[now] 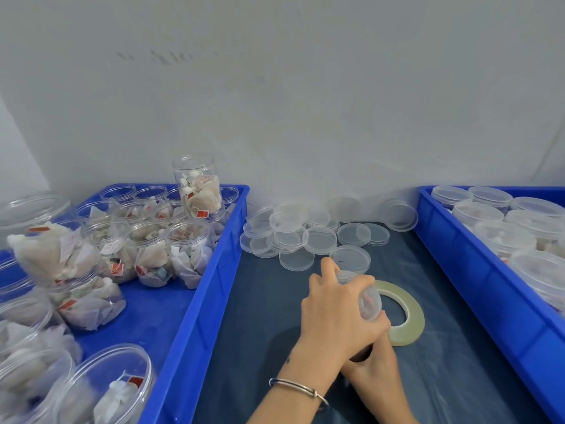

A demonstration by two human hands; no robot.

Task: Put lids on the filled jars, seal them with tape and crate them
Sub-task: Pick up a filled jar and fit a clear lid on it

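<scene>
A clear jar [370,301] with a lid on it lies tilted between both hands above the dark blue mat [263,316]. My left hand [333,313], with a bracelet on its wrist, grips it from above, fingers curled round the lid end. My right hand [380,332] reaches in underneath and is mostly hidden by the left; it appears to hold the jar's lower part. A roll of clear tape [411,322] lies flat on the mat, just right of the hands. Loose clear lids [290,234] are heaped at the back of the mat.
A blue crate [214,258] on the left holds several open jars filled with tea bags [186,240], one stacked upright [200,188]. A second blue crate [477,270] on the right holds lidded jars [477,212]. A white wall stands close behind.
</scene>
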